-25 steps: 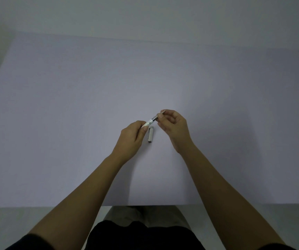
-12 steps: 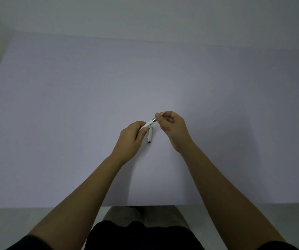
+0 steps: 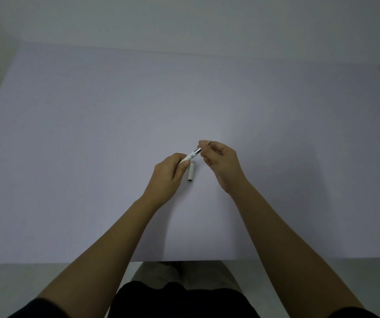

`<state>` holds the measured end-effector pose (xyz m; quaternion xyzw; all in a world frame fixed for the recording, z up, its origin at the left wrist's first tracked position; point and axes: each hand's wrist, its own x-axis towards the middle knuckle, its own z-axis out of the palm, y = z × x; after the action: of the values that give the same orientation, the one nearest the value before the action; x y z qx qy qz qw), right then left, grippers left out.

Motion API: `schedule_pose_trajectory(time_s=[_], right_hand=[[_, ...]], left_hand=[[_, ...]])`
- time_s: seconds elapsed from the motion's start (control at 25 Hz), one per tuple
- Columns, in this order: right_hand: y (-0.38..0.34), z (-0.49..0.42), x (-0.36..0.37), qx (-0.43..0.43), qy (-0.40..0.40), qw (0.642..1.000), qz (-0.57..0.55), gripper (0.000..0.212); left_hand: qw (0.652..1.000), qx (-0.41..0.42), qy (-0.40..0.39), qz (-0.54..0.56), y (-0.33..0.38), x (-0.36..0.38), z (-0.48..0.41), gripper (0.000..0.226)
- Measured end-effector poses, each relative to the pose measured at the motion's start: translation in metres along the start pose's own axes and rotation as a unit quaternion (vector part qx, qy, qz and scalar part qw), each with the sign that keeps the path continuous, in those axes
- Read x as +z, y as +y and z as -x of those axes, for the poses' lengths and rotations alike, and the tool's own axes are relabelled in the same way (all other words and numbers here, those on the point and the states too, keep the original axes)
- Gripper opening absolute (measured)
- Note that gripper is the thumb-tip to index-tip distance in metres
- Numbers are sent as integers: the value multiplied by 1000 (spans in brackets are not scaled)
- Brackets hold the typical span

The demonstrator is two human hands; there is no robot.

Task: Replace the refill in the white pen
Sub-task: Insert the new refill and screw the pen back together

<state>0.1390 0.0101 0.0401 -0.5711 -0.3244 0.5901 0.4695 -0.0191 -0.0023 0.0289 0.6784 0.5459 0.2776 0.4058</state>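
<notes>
My left hand (image 3: 167, 174) grips the white pen barrel (image 3: 190, 156), which points up and to the right and ends in a silver threaded collar (image 3: 198, 151). My right hand (image 3: 221, 160) pinches a small tip piece (image 3: 208, 141) just above and right of that collar, close to it but apart. A white pen cap (image 3: 191, 173) lies on the table right under the barrel, between my hands. I cannot see a refill; my fingers hide most of the barrel.
The table (image 3: 92, 157) has a plain pale lilac top with its near edge just above my lap. A pale wall stands behind its far edge.
My right hand has pulled the tip piece a little up and to the right, off the silver end of the barrel. The left hand and the cap stay in place.
</notes>
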Motion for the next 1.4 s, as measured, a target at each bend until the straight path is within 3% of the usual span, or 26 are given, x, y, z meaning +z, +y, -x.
schedule_pose_trajectory(time_s=[0.08, 0.28, 0.4, 0.56, 0.72, 0.88, 1.04, 1.16, 1.32, 1.4], right_hand=[[-2, 0, 1, -5, 7, 1000, 9, 20], [-2, 4, -1, -22, -37, 999, -32, 15], [-3, 3, 0, -32, 4, 999, -5, 11], [-2, 3, 0, -32, -20, 999, -18, 11], [-4, 2, 1, -41, 16, 999, 2, 14], [-2, 3, -1, -40, -37, 998, -14, 14], [-3, 2, 0, -43, 8, 999, 5, 17], [-1, 3, -4, -41, -38, 998, -26, 15], [-3, 3, -3, -42, 19, 999, 7, 15], [-2, 2, -5, -47, 4, 999, -5, 14]], left_hand=[[1000, -2, -1, -1, 0, 1, 0, 15], [1000, 4, 14, 4, 4, 1, 0, 15], [1000, 10, 11, 4, 4, 1, 0, 14], [1000, 8, 13, 8, 5, 2, 0, 14], [1000, 10, 9, 9, 6, 3, 1, 15], [1000, 6, 13, 9, 6, 4, 1, 15], [1000, 12, 9, 1, 5, 4, 1, 16], [1000, 7, 12, 7, 5, 3, 0, 14], [1000, 10, 6, 5, 6, 3, 2, 15], [1000, 7, 6, 13, 7, 4, 2, 18]])
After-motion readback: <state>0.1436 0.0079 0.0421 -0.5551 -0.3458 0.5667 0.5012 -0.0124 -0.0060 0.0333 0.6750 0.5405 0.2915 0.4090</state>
